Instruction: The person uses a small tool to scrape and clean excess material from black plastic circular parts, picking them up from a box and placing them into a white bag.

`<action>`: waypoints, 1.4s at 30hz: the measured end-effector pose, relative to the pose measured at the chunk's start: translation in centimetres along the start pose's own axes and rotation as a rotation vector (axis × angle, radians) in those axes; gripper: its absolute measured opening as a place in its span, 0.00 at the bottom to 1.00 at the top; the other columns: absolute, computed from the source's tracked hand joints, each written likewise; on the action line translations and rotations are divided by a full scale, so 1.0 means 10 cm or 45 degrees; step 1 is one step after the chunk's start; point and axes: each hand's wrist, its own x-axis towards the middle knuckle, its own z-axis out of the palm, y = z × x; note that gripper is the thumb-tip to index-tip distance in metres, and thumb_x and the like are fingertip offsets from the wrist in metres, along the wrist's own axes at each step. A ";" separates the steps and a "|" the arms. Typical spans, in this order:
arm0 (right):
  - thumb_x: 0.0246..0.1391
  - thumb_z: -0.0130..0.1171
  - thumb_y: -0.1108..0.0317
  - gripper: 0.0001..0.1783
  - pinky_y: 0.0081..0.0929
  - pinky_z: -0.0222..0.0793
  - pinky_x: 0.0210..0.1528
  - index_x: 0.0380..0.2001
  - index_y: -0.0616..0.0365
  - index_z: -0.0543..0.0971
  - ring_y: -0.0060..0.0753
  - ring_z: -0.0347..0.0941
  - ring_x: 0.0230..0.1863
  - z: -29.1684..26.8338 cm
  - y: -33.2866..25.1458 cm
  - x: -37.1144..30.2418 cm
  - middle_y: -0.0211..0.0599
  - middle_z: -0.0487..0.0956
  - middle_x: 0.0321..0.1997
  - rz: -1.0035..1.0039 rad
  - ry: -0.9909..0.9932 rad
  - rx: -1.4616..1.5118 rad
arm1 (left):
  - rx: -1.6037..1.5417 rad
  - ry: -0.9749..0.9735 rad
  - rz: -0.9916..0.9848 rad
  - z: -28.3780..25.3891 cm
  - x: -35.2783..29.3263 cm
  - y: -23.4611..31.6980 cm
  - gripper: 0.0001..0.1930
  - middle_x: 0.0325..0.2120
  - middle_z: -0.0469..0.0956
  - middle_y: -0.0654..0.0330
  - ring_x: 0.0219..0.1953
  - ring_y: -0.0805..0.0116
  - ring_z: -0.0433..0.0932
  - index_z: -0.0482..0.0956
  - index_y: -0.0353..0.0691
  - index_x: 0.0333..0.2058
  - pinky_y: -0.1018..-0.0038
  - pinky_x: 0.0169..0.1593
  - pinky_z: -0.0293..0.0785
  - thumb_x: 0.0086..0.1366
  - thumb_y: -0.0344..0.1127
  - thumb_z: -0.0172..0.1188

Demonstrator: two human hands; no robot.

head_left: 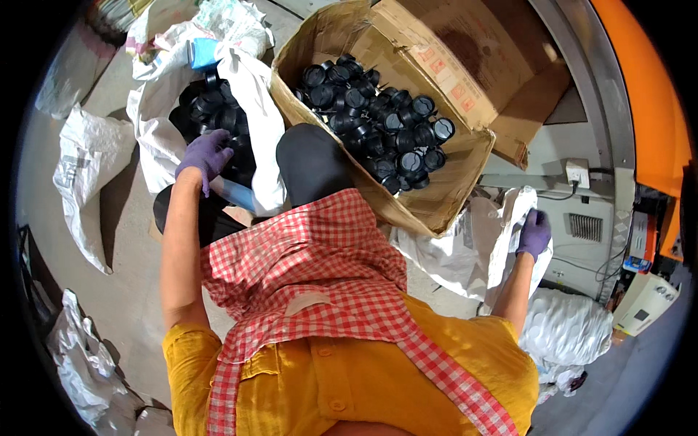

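Note:
My left hand [206, 156], in a purple glove, is open with its fingers apart over a white woven sack [263, 120]. Black round plastic caps [211, 105] fill the sack's mouth, right by my fingers. On the right, my gloved right hand [535, 234] is at the rim of another white sack [465, 251]. Its fingers are curled, and whatever they hold is hidden. Between the two sacks stands a worn cardboard box [465, 182], holding a heap of similar black caps [392, 131], some with flat disc tops.
Crumpled white sacks [91, 171] lie on the floor at left. A full white bag [567, 327] sits at lower right. Beyond the box is a grey machine frame [589, 247] with an orange panel [647, 87], cables and a pale box-shaped device [646, 304].

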 end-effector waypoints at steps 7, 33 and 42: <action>0.49 0.58 0.65 0.10 0.30 0.69 0.38 0.33 0.60 0.78 0.39 0.75 0.33 0.25 -1.60 0.13 0.44 0.79 0.32 -0.717 -0.350 0.417 | 0.007 -0.136 0.010 -0.02 0.07 0.11 0.22 0.48 0.71 0.52 0.52 0.52 0.68 0.72 0.44 0.49 0.65 0.55 0.64 0.54 0.39 0.57; 0.37 0.65 0.46 0.45 0.39 0.63 0.54 0.59 0.45 0.61 0.53 0.63 0.57 3.16 -1.87 -0.41 0.53 0.66 0.55 -0.337 -1.118 -0.193 | 0.137 -0.207 -0.068 0.07 0.31 0.09 0.23 0.48 0.72 0.51 0.52 0.51 0.69 0.70 0.44 0.51 0.63 0.56 0.63 0.55 0.39 0.57; 0.48 0.59 0.55 0.29 0.34 0.64 0.52 0.51 0.60 0.70 0.43 0.69 0.52 2.36 -1.69 -1.15 0.47 0.72 0.52 -0.203 -1.239 0.933 | 0.051 -0.178 -0.099 0.14 0.26 -0.03 0.21 0.47 0.73 0.49 0.51 0.51 0.70 0.72 0.45 0.49 0.63 0.55 0.65 0.55 0.39 0.57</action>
